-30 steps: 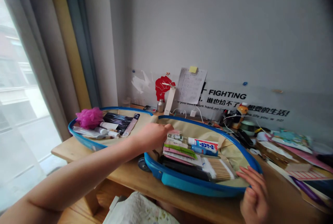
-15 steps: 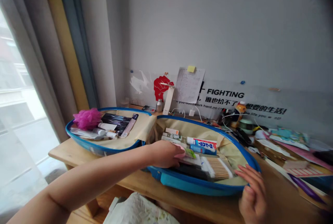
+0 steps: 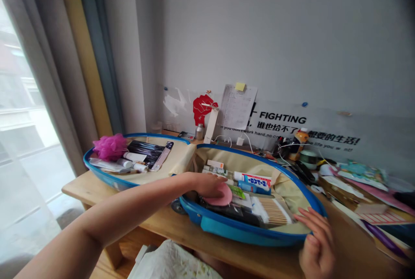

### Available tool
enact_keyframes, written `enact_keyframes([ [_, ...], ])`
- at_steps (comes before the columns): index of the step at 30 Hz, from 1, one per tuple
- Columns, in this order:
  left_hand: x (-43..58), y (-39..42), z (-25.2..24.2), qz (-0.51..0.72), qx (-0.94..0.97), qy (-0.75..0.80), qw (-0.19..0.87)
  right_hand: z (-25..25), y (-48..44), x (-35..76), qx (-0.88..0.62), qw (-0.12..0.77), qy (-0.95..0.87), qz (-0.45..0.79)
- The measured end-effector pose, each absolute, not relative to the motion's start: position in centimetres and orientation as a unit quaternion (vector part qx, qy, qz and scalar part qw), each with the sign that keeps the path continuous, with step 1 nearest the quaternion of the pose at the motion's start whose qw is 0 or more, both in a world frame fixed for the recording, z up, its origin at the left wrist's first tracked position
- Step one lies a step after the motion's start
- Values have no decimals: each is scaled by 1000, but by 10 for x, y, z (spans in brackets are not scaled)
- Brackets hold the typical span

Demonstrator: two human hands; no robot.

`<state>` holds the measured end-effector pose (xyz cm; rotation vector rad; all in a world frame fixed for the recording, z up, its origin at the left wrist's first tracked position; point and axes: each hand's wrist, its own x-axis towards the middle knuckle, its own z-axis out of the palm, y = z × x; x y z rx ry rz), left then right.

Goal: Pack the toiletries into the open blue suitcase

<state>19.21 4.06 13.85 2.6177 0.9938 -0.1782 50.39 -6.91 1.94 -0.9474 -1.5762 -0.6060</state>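
Note:
A blue oval suitcase [image 3: 253, 236] with a beige lining lies unfolded on the table. In its right half, my left hand [image 3: 210, 185] lies flat over a round pink pad [image 3: 221, 197], fingers stretched out to the right. The thumb is hidden. Around the pad are a toothpaste box [image 3: 257, 181], a blue tube [image 3: 251, 187], a green-marked packet [image 3: 239, 192], a pack of cotton swabs [image 3: 274, 210] and small clear bottles [image 3: 215, 170]. My right hand [image 3: 317, 240] rests at the right rim, fingers spread and touching the edge.
The suitcase's left half holds a pink bath puff [image 3: 110, 147], a black packet [image 3: 147, 152] and small white bottles [image 3: 140, 167]. Clutter with a purple object [image 3: 384, 238] covers the table's right side. A white power strip [image 3: 211, 126] stands by the wall, and a curtained window is at left.
My left hand has shifted slightly and flattened, and the pink pad, mostly covered before, now shows as a full disc beneath it. The right hand stays at the rim.

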Motion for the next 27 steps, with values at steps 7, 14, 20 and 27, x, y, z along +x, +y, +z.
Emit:
enact_keyframes([
  [7, 191, 44, 134, -62, 932, 310, 179, 20, -69, 503, -402, 565, -672, -261],
  [14, 196, 49, 130, -55, 940, 280, 184, 20, -69, 502, -405, 571, -667, -255],
  [20, 197, 51, 130, -61, 945, 253, 199, 19, -70, 503, -406, 567, -671, -253],
  [27, 195, 52, 125, -44, 944, 253, 206, 20, -70, 504, -408, 563, -672, -257],
])
